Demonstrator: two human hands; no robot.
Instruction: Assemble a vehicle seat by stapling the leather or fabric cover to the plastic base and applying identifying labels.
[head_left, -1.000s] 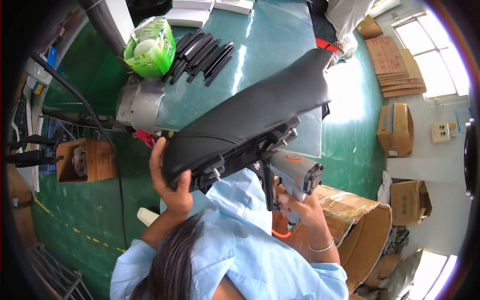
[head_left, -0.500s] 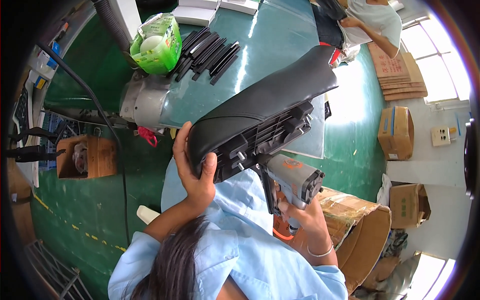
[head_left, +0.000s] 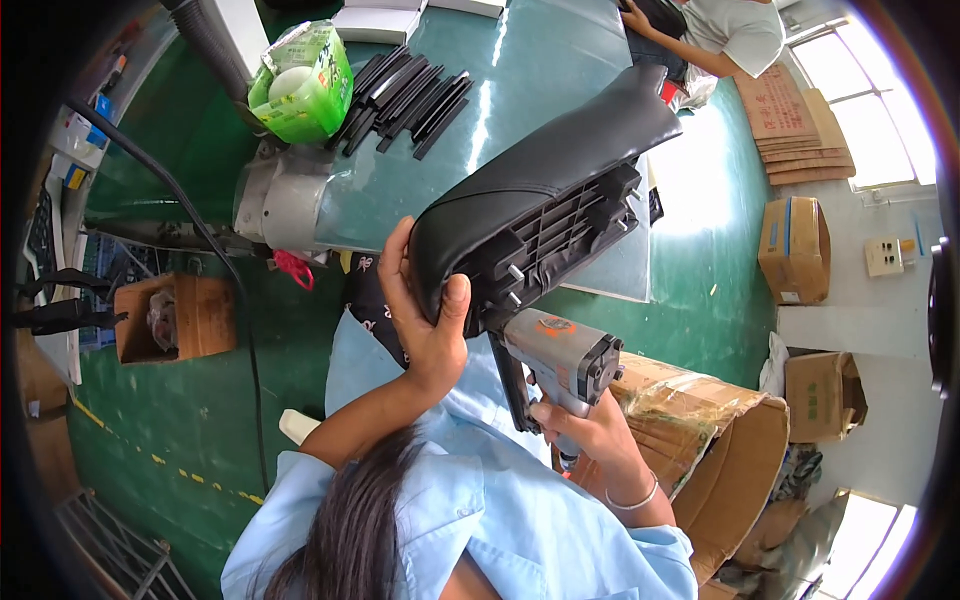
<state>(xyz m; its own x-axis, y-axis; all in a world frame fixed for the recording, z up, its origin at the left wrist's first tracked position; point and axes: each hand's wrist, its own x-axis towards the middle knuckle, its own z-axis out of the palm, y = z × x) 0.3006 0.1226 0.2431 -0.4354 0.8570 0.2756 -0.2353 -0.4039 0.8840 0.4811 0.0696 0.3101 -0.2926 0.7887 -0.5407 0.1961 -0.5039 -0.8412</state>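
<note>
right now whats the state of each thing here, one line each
long black padded seat with ribbed plastic underside: tilted up off the green table, underside toward the person
left hand: gripping the seat's near end
grey pneumatic staple gun: nose against the seat's underside
right hand: wrapped round the gun's handle
green plastic bag: lying on the table, filled
big cardboard barrel: open-topped, tilted
black strips: lying loosely piled
</note>
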